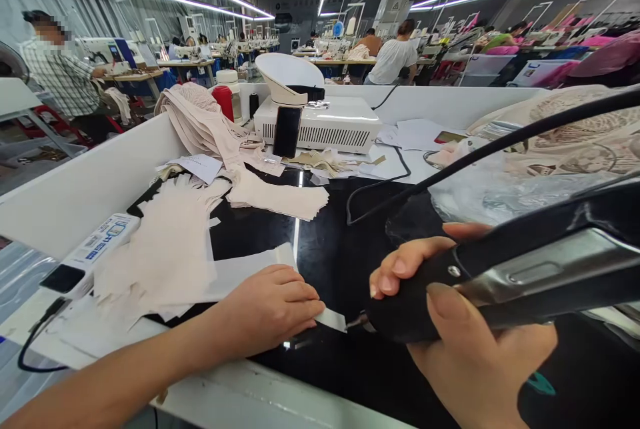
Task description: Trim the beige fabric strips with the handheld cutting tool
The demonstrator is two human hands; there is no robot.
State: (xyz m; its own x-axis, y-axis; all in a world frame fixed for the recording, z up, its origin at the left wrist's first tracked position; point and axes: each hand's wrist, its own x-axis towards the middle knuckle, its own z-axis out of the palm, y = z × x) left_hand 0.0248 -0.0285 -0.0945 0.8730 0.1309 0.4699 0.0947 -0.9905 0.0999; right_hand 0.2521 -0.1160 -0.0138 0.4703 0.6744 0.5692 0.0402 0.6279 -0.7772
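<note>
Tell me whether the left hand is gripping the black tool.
No, the left hand lies flat on a pale strip; the right hand grips the black tool.

Layout across the mat (345,249), near to far
The left hand (270,309) lies on a fabric strip (331,319) on the mat, the tool (500,275) in the right hand (465,349) just right of it; cut pieces (165,249) pile to the left; a machine (325,125) stands behind, a phone (287,131) leaning before it.
</note>
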